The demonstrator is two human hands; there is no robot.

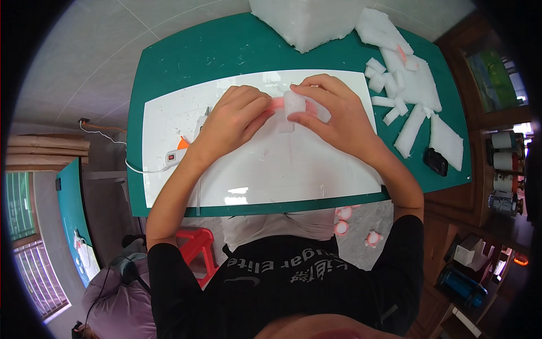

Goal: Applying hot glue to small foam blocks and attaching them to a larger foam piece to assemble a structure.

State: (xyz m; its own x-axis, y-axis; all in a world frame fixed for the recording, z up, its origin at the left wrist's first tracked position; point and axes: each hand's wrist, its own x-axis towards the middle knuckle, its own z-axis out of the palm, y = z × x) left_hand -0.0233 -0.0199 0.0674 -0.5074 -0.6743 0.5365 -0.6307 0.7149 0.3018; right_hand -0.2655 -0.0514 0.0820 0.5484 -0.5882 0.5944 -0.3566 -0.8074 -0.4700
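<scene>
Above the white board (271, 175), my right hand (336, 110) pinches a small white foam block (294, 103), thumb at its lower edge and fingers at its upper edge. My left hand (240, 116) is closed on the left end of a pink strip (276, 103), which runs against the block and shows again on its right side. A paler white shape lies just under the block; whether it is a second piece or a reflection I cannot tell. Beside my left forearm rests a white glue gun (174, 157) with an orange trigger, partly hidden by the arm.
Cut white foam pieces (418, 79) and a black object (436, 162) lie at the right of the green table (169, 68). A large white foam block (307, 22) stands at the back. A white cord (138, 169) crosses the left edge. A red stool (197, 248) stands below left.
</scene>
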